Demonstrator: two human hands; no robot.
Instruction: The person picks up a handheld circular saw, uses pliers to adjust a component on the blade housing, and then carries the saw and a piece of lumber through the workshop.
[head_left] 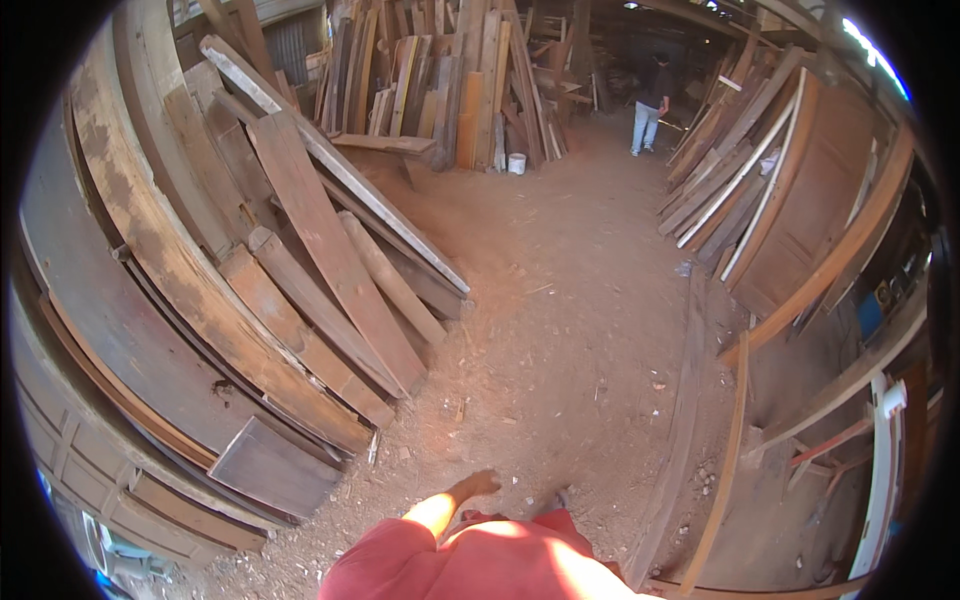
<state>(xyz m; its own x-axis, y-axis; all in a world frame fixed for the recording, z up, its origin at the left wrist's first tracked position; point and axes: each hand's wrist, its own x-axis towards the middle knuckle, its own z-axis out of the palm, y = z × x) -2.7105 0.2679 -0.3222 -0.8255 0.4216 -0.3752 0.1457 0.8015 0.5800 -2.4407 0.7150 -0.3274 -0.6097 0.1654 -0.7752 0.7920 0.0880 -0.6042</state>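
My left hand (483, 483) hangs in front of my red shirt (470, 562), low in the middle of the view. Its fingers are loosely bent, and no object shows in it. Beneath it lies the dirt floor (545, 400), strewn with wood chips. Nothing is touched by this hand; the nearest boards are the leaning planks (335, 250) to the left. My right hand does not show. A small dark shape (561, 497) beside the shirt is too unclear to name.
Old doors and panels (130, 330) lean along the left. Upright boards (480, 90) stand at the back, near a white bucket (516, 163). More panels (810, 190) lean at right, above a long floor beam (680, 430). Another person (650, 105) stands far down the aisle.
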